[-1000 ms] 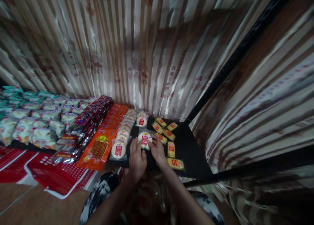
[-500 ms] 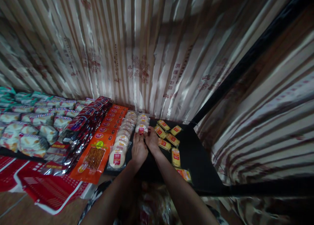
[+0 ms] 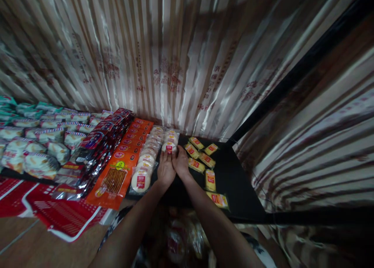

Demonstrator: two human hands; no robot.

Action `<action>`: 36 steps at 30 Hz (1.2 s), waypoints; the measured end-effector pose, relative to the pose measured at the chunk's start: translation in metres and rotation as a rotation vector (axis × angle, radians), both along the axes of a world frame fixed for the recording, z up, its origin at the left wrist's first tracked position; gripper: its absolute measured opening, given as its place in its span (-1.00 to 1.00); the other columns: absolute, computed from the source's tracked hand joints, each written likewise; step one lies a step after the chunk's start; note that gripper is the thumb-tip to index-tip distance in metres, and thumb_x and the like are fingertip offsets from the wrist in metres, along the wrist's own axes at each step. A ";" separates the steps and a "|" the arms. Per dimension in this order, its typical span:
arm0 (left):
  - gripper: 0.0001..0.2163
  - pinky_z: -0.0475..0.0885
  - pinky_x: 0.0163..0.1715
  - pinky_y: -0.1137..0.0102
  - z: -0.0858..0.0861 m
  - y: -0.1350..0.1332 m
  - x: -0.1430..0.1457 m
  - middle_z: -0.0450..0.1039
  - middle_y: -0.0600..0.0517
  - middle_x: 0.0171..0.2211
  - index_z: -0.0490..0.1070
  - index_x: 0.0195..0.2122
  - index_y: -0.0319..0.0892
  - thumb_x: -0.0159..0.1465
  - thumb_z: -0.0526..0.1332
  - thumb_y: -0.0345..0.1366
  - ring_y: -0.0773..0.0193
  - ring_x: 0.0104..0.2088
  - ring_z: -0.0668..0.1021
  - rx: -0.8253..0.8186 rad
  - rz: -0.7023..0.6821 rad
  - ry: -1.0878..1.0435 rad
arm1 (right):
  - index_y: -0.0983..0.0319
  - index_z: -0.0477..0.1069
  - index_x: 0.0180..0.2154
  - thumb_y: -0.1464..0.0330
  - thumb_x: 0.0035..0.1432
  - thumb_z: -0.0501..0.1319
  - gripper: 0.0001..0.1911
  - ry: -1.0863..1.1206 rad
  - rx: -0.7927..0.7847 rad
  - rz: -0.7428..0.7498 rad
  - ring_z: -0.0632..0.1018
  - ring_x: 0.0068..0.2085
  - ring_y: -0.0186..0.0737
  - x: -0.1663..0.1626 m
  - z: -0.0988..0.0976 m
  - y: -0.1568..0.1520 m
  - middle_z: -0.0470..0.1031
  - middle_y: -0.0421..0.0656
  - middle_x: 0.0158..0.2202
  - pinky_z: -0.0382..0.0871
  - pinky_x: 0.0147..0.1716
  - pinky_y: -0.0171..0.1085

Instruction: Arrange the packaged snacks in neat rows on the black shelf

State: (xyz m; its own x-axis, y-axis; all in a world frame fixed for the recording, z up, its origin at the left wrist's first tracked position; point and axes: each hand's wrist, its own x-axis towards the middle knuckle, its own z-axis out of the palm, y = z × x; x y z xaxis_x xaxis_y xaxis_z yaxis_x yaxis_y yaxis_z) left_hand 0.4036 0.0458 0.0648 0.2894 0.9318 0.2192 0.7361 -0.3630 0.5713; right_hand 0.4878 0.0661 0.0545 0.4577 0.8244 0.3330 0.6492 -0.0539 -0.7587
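White round cracker packet (image 3: 169, 147) lies at its row's near end on the black shelf (image 3: 235, 180), at the fingertips of my left grip (image 3: 166, 171) and right grip (image 3: 180, 161); I can't tell whether either grasps it.

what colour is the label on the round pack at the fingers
The label is red with pale print, seen best in the head view.

The round crackers (image 3: 169, 147) are in thin, clear, shiny plastic. The yellow packs (image 3: 210, 181) look like shiny plastic too. The dark red packets (image 3: 101, 136) are very shiny. The black shelf (image 3: 233, 186) looks dull. The curtain (image 3: 172, 53) looks like shiny, wrinkly cloth.
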 end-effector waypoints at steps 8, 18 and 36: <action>-0.75 0.32 0.00 0.26 0.018 -0.063 -0.013 0.39 -0.16 -0.11 0.40 -0.18 -0.30 0.20 0.00 -0.45 0.15 -0.06 0.40 0.033 -0.016 -0.121 | 0.24 0.37 -0.14 0.41 0.08 0.00 -0.69 0.066 0.090 0.106 0.45 -0.11 -0.20 -0.008 0.023 -0.084 0.45 -0.06 -0.14 0.32 -0.05 -0.18; -0.75 0.34 -0.07 0.29 -0.021 -0.199 -0.054 0.43 -0.06 -0.18 0.41 -0.19 -0.17 0.20 -0.01 -0.46 0.21 -0.11 0.42 -0.197 -0.267 0.002 | 0.21 0.39 -0.18 0.40 0.13 -0.02 -0.72 0.126 -0.252 0.221 0.47 -0.13 -0.19 -0.025 -0.016 -0.251 0.49 -0.09 -0.18 0.30 -0.06 -0.17; -0.67 0.28 0.01 0.22 -0.069 -0.218 -0.065 0.39 -0.13 -0.12 0.30 0.00 -0.25 0.22 -0.04 -0.43 0.13 -0.05 0.39 -0.212 -0.247 0.270 | 0.32 0.32 -0.08 0.42 0.13 0.00 -0.69 -0.019 -0.602 0.098 0.51 -0.17 -0.11 -0.034 -0.043 -0.292 0.50 0.04 -0.18 0.29 -0.17 -0.23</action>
State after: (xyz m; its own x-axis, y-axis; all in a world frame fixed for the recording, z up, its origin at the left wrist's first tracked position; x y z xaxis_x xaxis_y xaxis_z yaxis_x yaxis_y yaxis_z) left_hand 0.3391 -0.1723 -0.0041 0.5302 0.8437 -0.0842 0.7752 -0.4422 0.4511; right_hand 0.4543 -0.2256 0.0110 0.3685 0.9085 -0.1969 0.6862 -0.4087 -0.6017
